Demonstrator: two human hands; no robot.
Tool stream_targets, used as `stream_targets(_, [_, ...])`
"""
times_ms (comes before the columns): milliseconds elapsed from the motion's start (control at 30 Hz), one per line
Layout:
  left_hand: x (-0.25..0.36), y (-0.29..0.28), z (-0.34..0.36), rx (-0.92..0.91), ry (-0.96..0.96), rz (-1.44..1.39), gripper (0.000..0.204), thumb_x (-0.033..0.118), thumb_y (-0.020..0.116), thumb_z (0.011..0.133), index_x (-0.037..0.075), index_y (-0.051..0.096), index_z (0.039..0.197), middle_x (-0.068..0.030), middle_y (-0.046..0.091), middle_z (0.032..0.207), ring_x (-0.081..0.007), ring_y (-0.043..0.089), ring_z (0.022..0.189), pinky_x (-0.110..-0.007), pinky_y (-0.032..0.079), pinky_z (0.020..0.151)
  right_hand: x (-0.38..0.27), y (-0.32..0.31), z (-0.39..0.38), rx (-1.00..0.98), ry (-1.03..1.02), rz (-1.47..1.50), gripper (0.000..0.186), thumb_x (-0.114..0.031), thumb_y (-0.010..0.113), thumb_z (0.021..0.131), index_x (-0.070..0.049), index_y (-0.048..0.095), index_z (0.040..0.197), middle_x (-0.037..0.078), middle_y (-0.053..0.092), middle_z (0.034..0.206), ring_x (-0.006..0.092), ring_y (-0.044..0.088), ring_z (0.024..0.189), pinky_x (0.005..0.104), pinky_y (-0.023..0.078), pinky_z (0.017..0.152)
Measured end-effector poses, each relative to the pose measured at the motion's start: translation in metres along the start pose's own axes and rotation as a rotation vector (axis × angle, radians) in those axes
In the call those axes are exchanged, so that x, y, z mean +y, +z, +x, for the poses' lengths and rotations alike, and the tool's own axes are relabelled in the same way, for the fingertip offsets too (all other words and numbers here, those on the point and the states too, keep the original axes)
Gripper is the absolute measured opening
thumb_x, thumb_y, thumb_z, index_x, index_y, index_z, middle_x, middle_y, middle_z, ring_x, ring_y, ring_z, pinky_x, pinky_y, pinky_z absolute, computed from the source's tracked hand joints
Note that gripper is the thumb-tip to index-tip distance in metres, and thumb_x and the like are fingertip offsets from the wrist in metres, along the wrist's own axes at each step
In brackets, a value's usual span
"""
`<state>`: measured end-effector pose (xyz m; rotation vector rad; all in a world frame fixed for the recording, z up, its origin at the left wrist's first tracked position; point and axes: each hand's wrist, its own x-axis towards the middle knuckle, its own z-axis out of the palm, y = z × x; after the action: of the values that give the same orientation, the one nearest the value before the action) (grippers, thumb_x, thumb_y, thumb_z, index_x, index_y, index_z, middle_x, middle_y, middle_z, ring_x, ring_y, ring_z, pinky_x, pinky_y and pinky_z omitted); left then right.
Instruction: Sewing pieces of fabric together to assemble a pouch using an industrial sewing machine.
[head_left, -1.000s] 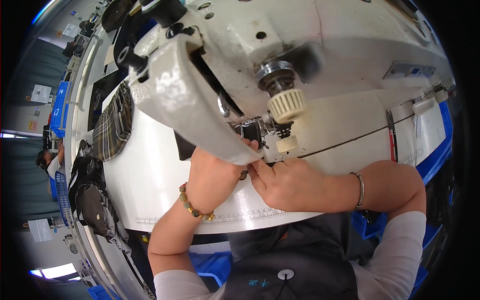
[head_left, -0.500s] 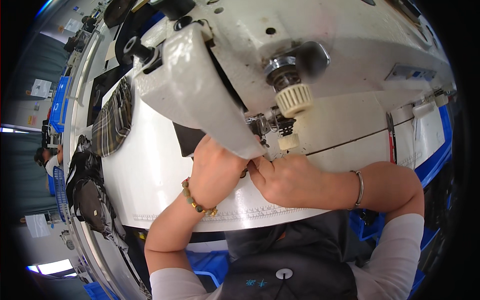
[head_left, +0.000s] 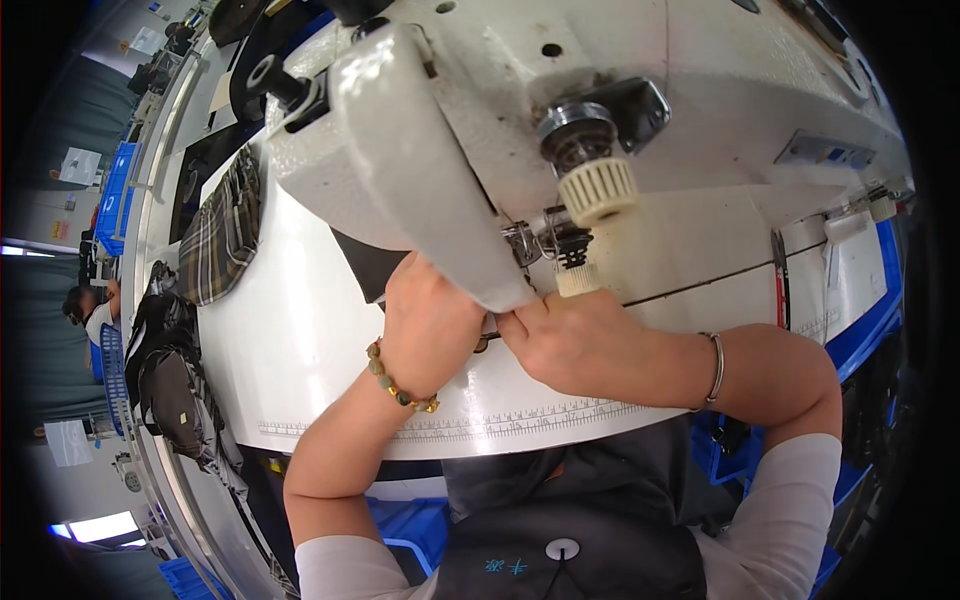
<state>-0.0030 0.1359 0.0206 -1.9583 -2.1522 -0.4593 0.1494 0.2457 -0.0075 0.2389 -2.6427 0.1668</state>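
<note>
My left hand (head_left: 430, 325) reaches behind the pale cast head (head_left: 400, 150) of a sewing machine, its fingertips hidden. My right hand (head_left: 570, 340) is curled just right of it, thumb and index finger pressed in under the head's lower tip; whatever they grip is hidden. A dark flat piece (head_left: 360, 265) shows beside my left fingers. Above my right hand are the metal needle-and-foot parts (head_left: 525, 240) and two cream knurled knobs (head_left: 597, 188). Both hands are over the white table (head_left: 280, 360), which has a printed ruler along its front edge.
Plaid fabric pieces (head_left: 220, 240) and a dark crumpled bundle (head_left: 170, 380) sit at the left. A red-and-black tool (head_left: 782, 280) lies at the right. Blue bins (head_left: 405, 525) are below the table. A co-worker (head_left: 95, 315) is visible far left.
My hands sit slightly higher in the picture, fingers still tucked under the machine head. The head's upper part and knobs appear shifted a little up and right. Nothing is visibly let go.
</note>
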Motion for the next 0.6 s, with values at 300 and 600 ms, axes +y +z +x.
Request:
stream_targets(300, [-0.012,-0.021,0.001,0.036,-0.047,-0.053,0.021,0.003,0.074,0.074,0.008,0.073,0.094,-0.0082,0.068,0.084,-0.031,0.063,0.069,-0.036,0.051,0.06,0.003,-0.004,0.002,-0.009,0.028,-0.048,0.008,-0.01,0.064,0.076,-0.002,0.061,0.078,0.007,0.057,0.066,0.0166,0.061,0.052,0.0308,0.045,0.042])
stream_targets(600, [0.005,-0.025,-0.009,-0.148,-0.048,-0.114,0.04,0.006,0.076,0.071,0.014,0.074,0.11,-0.0052,0.066,0.083,-0.0262,0.065,0.068,-0.037,0.051,0.056,-0.006,-0.014,0.001,-0.133,0.019,0.16,0.019,-0.01,0.064,0.078,0.003,0.06,0.091,0.016,0.063,0.082,0.0181,0.065,0.051,0.0326,0.05,0.041])
